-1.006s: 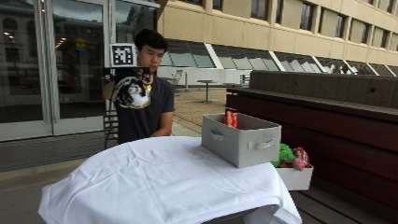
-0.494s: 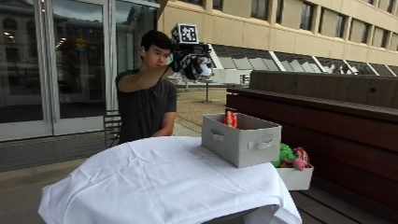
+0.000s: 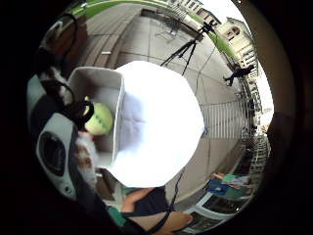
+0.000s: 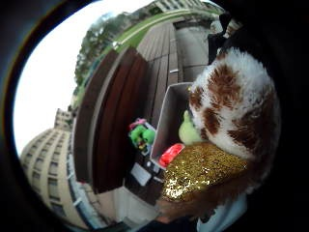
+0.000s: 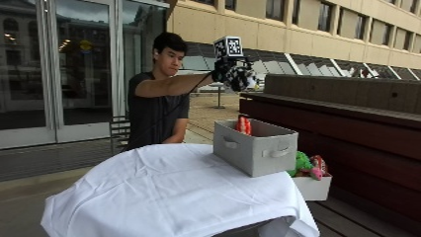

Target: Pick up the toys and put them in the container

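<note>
A person stands behind the desk, which is draped in a white cloth, with the right arm stretched out level toward the bin. The gloved right hand is raised well above the bin, at about head height, and it holds a plush toy with brown and white fur. The fingers are curled round that toy, though their tips are hidden behind it in the outside view.

In the thumb-side palm view the toy fills much of the picture (white fur with brown patches and a gold glittery part), so it sits close against the palm.

The grey fabric bin stands on the desk near its far right edge, with handle slots in two sides. A red toy pokes up above its rim. Seen from the palm, the bin also holds a pale green toy, lying against the wall.

Beside the desk, lower down and just past the bin, a small white box holds more toys, among them a green plush and something pink. A dark wooden wall runs behind the box.
</note>
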Demonstrator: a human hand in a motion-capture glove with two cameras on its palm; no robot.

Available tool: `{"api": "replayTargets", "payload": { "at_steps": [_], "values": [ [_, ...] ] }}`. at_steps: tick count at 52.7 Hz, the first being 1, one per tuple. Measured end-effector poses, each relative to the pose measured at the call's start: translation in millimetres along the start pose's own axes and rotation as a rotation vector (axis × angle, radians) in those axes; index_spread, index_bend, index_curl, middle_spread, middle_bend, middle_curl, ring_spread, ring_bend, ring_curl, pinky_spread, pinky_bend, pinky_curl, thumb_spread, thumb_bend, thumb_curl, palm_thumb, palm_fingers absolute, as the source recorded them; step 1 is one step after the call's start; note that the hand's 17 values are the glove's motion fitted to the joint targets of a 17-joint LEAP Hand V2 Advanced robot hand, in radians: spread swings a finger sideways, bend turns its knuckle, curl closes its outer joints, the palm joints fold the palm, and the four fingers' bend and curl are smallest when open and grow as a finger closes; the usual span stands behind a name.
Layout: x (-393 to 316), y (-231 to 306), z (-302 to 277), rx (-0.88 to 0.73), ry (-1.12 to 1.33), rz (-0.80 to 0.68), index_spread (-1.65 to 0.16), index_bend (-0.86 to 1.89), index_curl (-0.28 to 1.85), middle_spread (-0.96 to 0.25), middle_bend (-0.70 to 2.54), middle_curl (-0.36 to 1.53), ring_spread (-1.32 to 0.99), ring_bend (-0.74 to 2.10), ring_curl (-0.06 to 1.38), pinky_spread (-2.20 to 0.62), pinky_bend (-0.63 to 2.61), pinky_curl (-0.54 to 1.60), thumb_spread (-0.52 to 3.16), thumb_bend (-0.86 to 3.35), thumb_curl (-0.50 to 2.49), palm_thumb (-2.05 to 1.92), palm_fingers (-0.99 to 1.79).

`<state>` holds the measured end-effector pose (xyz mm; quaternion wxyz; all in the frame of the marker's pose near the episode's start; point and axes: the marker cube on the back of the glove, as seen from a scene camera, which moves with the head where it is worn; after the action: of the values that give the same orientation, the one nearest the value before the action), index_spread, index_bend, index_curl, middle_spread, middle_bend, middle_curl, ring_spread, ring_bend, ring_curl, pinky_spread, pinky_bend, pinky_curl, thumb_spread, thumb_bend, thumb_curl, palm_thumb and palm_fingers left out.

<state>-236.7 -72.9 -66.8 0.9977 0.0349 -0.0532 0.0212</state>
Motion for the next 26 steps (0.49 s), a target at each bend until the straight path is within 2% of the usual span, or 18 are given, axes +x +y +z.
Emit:
{"api": "replayTargets", "payload": {
  "at_steps": [2, 7, 13, 26],
  "values": [
    [-1, -3, 7, 0.023, 0.001, -0.091, -0.42, 0.14, 0.25, -0.54, 0.18, 0.70, -0.47, 1.01, 0.48, -0.46, 0.90, 0.37, 0.65, 0.26, 1.10, 0.67, 0.96],
    [-3, -20, 23, 0.063, 0.024, -0.150, -0.42, 0.15, 0.25, -0.54, 0.18, 0.71, -0.47, 1.01, 0.48, -0.46, 0.90, 0.37, 0.66, 0.26, 1.11, 0.67, 0.96],
    [-43, 6, 33, 0.059, -0.009, -0.170, -0.42, 0.14, 0.24, -0.54, 0.17, 0.72, -0.47, 1.01, 0.49, -0.46, 0.91, 0.38, 0.67, 0.25, 1.13, 0.67, 0.94],
    [-51, 5, 57, -0.013, 0.005, -0.172, -0.41, 0.11, 0.21, -0.51, 0.15, 0.73, -0.46, 1.02, 0.49, -0.46, 0.97, 0.39, 0.71, 0.19, 1.15, 0.62, 0.84]
  ]
}}
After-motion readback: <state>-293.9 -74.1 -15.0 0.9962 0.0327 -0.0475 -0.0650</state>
